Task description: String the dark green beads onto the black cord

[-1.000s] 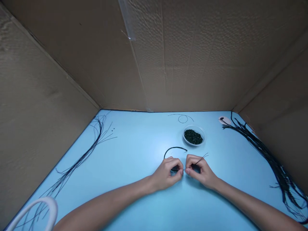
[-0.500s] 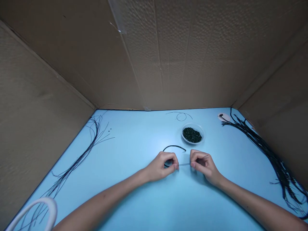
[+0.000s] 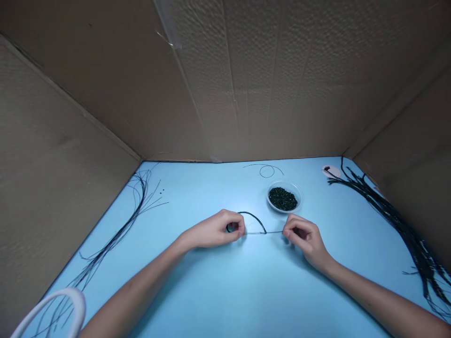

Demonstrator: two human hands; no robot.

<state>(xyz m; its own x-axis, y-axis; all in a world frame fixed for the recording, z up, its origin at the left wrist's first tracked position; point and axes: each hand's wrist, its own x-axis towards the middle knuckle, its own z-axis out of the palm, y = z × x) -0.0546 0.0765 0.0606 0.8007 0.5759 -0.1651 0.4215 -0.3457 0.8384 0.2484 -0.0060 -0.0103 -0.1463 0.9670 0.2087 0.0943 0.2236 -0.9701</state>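
Note:
Both hands are over the blue table (image 3: 218, 291). My left hand (image 3: 220, 228) pinches thin dark thread at its fingertips. A dark beaded strand (image 3: 254, 217) arcs up from behind those fingers and comes down to the thread between the hands. My right hand (image 3: 303, 235) is closed on the other end of the thread, which runs nearly level and taut from hand to hand. Just beyond my right hand sits a clear round dish (image 3: 300, 197) of dark green beads (image 3: 283, 199).
Bundled loose dark threads (image 3: 123, 230) lie at the left, near a white curved object (image 3: 75, 300). Many dark beaded strands (image 3: 394, 218) run down the right side, by a small white disc (image 3: 331, 171). Coiled thread (image 3: 267, 171) lies behind the dish. Cardboard walls (image 3: 246, 94) enclose the table.
My left hand has moved left and slightly away from me, widening the gap between the hands. The strand's end now meets the thread between them.

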